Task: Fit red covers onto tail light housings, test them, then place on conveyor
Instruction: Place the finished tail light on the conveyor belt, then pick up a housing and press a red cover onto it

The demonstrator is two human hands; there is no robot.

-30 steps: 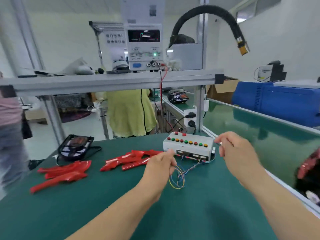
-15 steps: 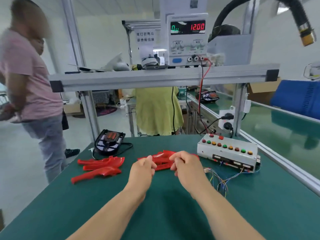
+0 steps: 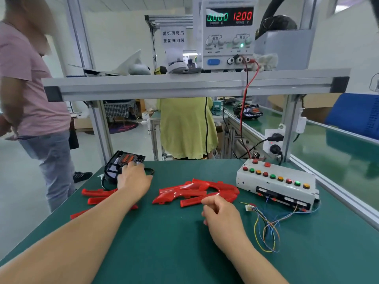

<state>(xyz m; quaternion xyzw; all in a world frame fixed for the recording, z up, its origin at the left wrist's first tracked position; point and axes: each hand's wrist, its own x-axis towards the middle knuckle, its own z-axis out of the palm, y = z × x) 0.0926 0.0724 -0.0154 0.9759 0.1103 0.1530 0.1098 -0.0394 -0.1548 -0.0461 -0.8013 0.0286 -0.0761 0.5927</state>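
At mat's (image 3: 164,242) far left, L hand (image 3: 133,179) spread on housing (image 3: 121,162); R hand (image 3: 221,214) slack, empty, by covers (image 3: 194,191).

Pink-shirted person (image 3: 30,83) stands beside green table (image 3: 164,247).

1. The covers (image 3: 196,193) in front of you are glossy red, and so is the second pile (image 3: 98,196) to your left.
2. Your housing (image 3: 123,165) is black with orange inserts.
3. Your table mat (image 3: 174,242) is dark green, and the conveyor belt (image 3: 338,152) is a lighter green.
4. Your test box (image 3: 274,185) is off-white with red, green and orange buttons.
5. Its loose wires (image 3: 266,228) are yellow, blue and orange.
6. Your power supply (image 3: 227,33) shows green digits and red digits.
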